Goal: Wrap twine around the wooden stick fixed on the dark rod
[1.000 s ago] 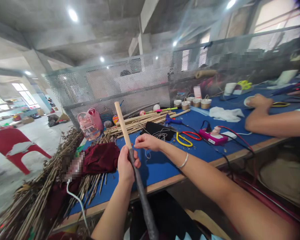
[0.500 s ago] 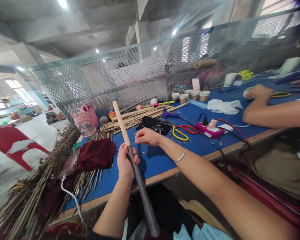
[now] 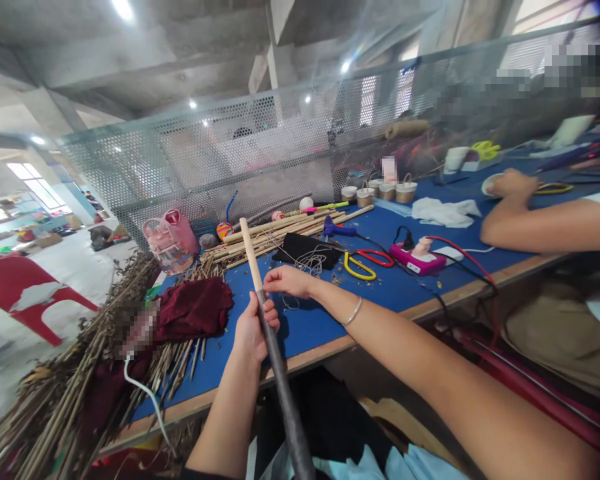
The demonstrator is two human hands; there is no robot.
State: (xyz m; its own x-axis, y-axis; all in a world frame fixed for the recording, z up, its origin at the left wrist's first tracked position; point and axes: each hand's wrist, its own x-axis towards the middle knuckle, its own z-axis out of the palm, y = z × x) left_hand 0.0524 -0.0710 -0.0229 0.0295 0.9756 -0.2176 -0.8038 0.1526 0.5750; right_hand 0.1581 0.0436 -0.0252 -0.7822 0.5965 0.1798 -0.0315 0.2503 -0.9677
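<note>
Red chair [image 3: 4, 279], magenta power strip [image 3: 414, 265]

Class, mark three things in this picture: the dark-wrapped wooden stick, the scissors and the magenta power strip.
Dark-wrapped wooden stick [image 3: 281, 377]: head view, on the dark lower length.
Scissors [image 3: 349, 265]: head view, on the yellow handle loop.
Magenta power strip [image 3: 421, 266]: head view, on the casing's near side.

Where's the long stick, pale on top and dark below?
In the head view, the stick is at lower centre, gripped by the left hand, slanting over the edge of the blue table, beside the right hand.
</note>
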